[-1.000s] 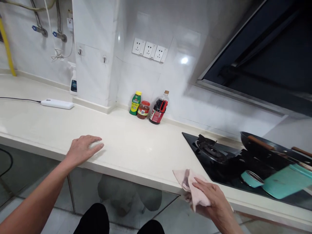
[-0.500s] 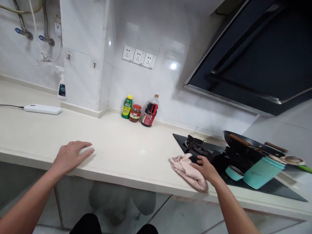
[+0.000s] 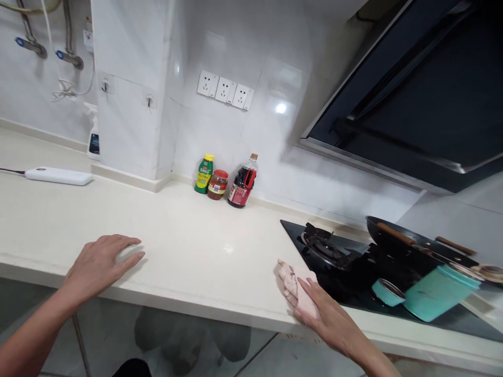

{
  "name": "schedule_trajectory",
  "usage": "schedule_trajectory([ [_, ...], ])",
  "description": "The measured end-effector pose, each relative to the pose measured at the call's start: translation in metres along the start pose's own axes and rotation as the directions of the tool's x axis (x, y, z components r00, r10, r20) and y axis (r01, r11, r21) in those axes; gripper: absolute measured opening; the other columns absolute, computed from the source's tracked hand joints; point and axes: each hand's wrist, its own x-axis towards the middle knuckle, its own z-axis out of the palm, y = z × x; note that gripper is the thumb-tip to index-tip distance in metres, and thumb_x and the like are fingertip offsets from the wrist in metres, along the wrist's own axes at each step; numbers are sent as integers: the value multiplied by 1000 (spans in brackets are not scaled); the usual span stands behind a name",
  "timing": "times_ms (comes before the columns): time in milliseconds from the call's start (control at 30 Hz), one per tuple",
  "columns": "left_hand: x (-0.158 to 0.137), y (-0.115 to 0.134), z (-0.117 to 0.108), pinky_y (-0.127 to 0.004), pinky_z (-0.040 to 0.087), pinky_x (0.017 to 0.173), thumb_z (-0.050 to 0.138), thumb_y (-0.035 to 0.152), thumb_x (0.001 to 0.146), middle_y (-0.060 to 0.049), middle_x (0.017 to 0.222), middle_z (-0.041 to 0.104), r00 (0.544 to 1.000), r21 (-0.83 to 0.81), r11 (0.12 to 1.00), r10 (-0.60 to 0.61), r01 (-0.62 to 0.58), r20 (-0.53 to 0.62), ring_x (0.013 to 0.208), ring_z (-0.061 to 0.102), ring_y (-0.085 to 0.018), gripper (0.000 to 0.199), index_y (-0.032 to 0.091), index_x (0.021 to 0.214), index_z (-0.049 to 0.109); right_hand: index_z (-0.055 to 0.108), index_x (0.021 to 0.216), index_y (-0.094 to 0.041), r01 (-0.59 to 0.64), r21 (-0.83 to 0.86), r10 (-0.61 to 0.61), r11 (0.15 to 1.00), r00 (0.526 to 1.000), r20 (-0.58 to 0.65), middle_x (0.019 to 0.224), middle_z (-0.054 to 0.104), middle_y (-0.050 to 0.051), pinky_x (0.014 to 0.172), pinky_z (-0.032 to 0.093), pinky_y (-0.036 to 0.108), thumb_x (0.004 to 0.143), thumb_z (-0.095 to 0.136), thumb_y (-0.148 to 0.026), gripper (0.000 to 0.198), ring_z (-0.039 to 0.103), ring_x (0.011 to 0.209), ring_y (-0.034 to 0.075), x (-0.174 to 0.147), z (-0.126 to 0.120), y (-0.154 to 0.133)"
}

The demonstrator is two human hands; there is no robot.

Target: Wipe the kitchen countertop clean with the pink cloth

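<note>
My right hand [image 3: 320, 311] presses on a crumpled pale pink cloth [image 3: 291, 288] near the counter's front edge, beside the stove's left corner. Its fingers bend over the cloth, and part of the cloth is hidden beneath them. On the left, my left hand [image 3: 100, 262] rests on the cream countertop [image 3: 188, 235] with thumb and fingers apart and nothing held.
Against the wall stand a green bottle with a yellow cap [image 3: 204, 175], a red-lidded jar [image 3: 217, 186] and a dark sauce bottle [image 3: 242, 183]. The gas stove [image 3: 353, 283] carries a wok [image 3: 416, 235], a teal canister [image 3: 440, 293] and a teal lid [image 3: 388, 292].
My right hand has come down onto the cloth and closed over it, bunching it up. My left hand stays on the counter, slightly lower and further left in view.
</note>
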Motion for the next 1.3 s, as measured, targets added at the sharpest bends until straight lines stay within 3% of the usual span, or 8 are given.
schedule_trajectory([
  [300, 1, 0, 8, -43, 44, 94, 45, 61, 89, -3, 125, 70, 999, 47, 999, 0, 2, -40, 121, 58, -31, 46, 32, 114, 70, 45, 150, -8, -289, -71, 295, 955, 951, 93, 152, 47, 20, 118, 32, 49, 93, 41, -64, 80, 39, 144, 36, 96, -12, -13],
  [467, 2, 6, 2, -43, 42, 95, 45, 58, 93, -5, 128, 68, 999, 44, 999, -28, 27, 17, 123, 54, -30, 46, 27, 117, 69, 40, 153, -9, -320, -11, 319, 947, 939, 130, 155, 42, 23, 118, 27, 50, 94, 46, -53, 74, 35, 146, 37, 159, -12, -57],
  [733, 2, 12, -2, -51, 41, 100, 42, 62, 89, -10, 135, 63, 997, 51, 996, -75, 76, -23, 126, 55, -36, 53, 27, 116, 71, 34, 157, -34, 105, 282, -180, 954, 950, 254, 169, 18, 10, 123, 17, 51, 86, 62, -65, 82, 7, 155, 36, 140, -4, -229],
  [900, 3, 8, -2, -50, 43, 98, 42, 61, 87, -9, 133, 66, 999, 101, 994, -48, 49, -11, 126, 57, -36, 52, 28, 114, 72, 40, 152, -20, 459, 421, -527, 782, 848, 55, 156, 42, 16, 125, 17, 52, 85, 67, -50, 78, 27, 151, 33, 109, -6, -287],
  [1000, 4, 4, 0, -49, 44, 96, 44, 61, 86, -9, 132, 66, 1000, 118, 993, -25, 23, 11, 124, 57, -37, 53, 27, 114, 73, 53, 143, -22, 483, 448, -542, 753, 840, 6, 150, 51, 12, 124, 24, 44, 85, 69, -45, 65, 37, 146, 27, 101, -8, -273],
  [1100, 4, 1, 0, -49, 45, 95, 43, 62, 86, -10, 133, 65, 999, 123, 992, 6, -10, 32, 124, 57, -38, 55, 26, 117, 72, 56, 140, -20, 394, 419, -442, 818, 897, 20, 152, 51, 10, 121, 31, 41, 82, 70, -39, 63, 41, 144, 26, 91, -10, -229],
  [1200, 7, 3, -5, -51, 44, 94, 41, 62, 86, -12, 132, 65, 997, 149, 989, 13, -23, 71, 122, 57, -38, 58, 25, 121, 70, 59, 137, -16, 197, 288, -205, 937, 979, -4, 148, 54, 12, 119, 33, 41, 81, 64, -33, 59, 47, 139, 28, 74, -13, -164],
  [1300, 18, 8, -13, -53, 45, 93, 42, 64, 84, -14, 124, 67, 990, 147, 989, -6, -16, 143, 118, 58, -39, 60, 24, 117, 72, 60, 136, -12, -63, 119, 67, 991, 997, -27, 144, 58, 16, 114, 38, 43, 87, 52, -39, 56, 53, 133, 30, 48, -17, -94],
])
